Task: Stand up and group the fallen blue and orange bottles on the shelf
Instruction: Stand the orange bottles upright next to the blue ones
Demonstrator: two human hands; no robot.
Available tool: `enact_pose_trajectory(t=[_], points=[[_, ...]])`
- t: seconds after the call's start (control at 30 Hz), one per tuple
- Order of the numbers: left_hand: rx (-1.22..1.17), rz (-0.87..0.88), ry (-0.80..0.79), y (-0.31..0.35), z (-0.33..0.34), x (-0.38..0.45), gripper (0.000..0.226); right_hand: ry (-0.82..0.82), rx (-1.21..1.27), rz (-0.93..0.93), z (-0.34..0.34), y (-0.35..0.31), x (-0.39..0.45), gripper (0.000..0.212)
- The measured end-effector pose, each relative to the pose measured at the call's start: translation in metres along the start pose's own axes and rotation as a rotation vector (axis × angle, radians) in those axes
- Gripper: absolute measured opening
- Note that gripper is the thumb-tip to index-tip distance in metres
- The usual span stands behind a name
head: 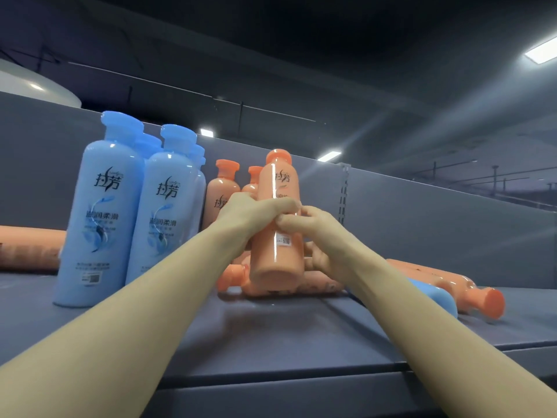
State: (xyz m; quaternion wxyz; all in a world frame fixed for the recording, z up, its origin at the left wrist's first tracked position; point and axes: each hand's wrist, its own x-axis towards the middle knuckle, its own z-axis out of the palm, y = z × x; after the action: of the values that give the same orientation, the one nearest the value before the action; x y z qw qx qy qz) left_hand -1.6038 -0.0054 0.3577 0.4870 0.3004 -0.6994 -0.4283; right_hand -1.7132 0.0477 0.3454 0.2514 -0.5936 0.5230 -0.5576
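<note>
Both hands hold one orange bottle [277,254] upright above the grey shelf [271,333]; its base hangs clear of the board. My left hand [256,211] wraps its middle from the left, and my right hand [313,227] grips it from the right. Several blue bottles [102,206] stand grouped at the left. Two orange bottles [221,188] stand behind my left hand. Fallen orange bottles [271,286] lie under the held one. At the right lie more fallen orange bottles [464,292] and one blue bottle [437,297], partly hidden by my right forearm.
Another orange bottle [30,247] lies on its side at the far left behind the blue group. A grey back panel [422,221] closes the shelf at the rear. The shelf's front edge [301,378] runs below my forearms.
</note>
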Motion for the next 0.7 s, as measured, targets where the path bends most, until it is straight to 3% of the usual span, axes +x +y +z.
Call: enact_pose_trajectory(t=[0.1,0.23,0.43,0.7], points=[[-0.019,0.062,0.068,-0.001,-0.006,0.008,0.041,0.028,-0.001,-0.024,0.005,-0.006,0.006,0.029],[-0.024,0.104,0.136,-0.001,-0.014,0.013,0.021,0.109,0.021,-0.055,0.014,-0.008,0.019,0.024],[-0.054,0.095,0.184,0.003,-0.017,0.016,0.015,0.17,0.09,-0.082,0.027,-0.015,0.04,0.026],[0.062,0.129,0.312,-0.008,-0.019,0.033,0.033,0.145,0.083,-0.126,0.041,-0.012,0.065,0.029]])
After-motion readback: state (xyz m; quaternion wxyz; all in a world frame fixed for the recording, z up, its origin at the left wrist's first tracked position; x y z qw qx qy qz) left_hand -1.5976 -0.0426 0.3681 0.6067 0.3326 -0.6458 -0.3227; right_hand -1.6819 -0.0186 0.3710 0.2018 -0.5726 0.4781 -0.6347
